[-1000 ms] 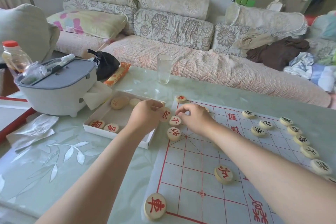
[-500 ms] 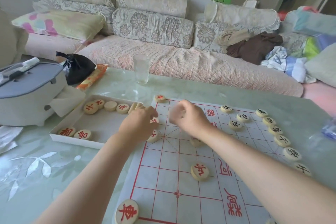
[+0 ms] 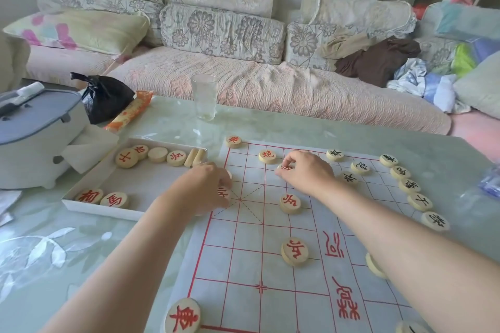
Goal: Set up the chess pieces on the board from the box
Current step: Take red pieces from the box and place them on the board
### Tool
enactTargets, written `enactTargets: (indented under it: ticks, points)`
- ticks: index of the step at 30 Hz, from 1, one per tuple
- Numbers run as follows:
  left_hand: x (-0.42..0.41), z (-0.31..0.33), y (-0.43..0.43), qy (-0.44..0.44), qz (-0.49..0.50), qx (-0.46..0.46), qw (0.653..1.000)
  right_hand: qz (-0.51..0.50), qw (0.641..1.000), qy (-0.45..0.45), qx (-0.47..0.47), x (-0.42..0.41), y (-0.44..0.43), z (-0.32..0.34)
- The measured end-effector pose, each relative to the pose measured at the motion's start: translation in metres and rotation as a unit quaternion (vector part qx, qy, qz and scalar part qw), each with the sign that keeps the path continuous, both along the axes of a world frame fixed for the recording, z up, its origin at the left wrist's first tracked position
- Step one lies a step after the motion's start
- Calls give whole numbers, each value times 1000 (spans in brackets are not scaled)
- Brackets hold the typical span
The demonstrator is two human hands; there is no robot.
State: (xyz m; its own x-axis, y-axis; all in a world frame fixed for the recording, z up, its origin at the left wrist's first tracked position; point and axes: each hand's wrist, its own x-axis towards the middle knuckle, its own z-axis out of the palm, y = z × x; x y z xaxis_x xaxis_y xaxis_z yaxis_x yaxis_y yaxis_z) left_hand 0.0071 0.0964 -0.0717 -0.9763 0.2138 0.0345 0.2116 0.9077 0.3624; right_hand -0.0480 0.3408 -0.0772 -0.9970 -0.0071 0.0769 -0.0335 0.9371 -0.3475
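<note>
left hand (image 3: 202,189): fingers clamp edge piece (image 3: 224,193), board (image 3: 243,265) left border | right hand (image 3: 307,173): fingers pinch far piece (image 3: 285,167) | open squares between

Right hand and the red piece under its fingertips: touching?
Touching. The head view shows the right hand pinching the red piece between curled fingertips on the board.

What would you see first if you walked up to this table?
Two bare hands meet over a white board sheet with red grid lines: the left hand grips a pale round wooden disc with red writing at its left edge, and the right hand pinches another further in. Pale discs with black writing line the board's right edge, and a shallow white box left of it holds more red ones.
</note>
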Motion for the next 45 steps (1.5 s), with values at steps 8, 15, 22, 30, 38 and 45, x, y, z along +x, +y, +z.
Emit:
enactTargets:
  ticks: [8, 15, 22, 30, 38, 45]
  points:
    - [0, 11, -19, 55, 46, 71, 995, 70, 995, 72, -17, 6, -45, 15]
    - [11, 6, -64, 70, 111, 72, 989, 187, 978, 62, -65, 6, -131, 30]
    - [23, -4, -110, 71, 165, 32, 983, 230, 970, 68, 32, -13, -200, 23]
    - [26, -9, -133, 58, 189, 38, 980, 229, 954, 68, 183, -38, -236, 8]
    - [25, -5, -129, 61, 188, 56, 979, 191, 934, 56, 298, -30, -249, 10]
    - [28, -3, -131, 48, 199, 82, 975, 248, 952, 27, 179, -19, -231, 10]
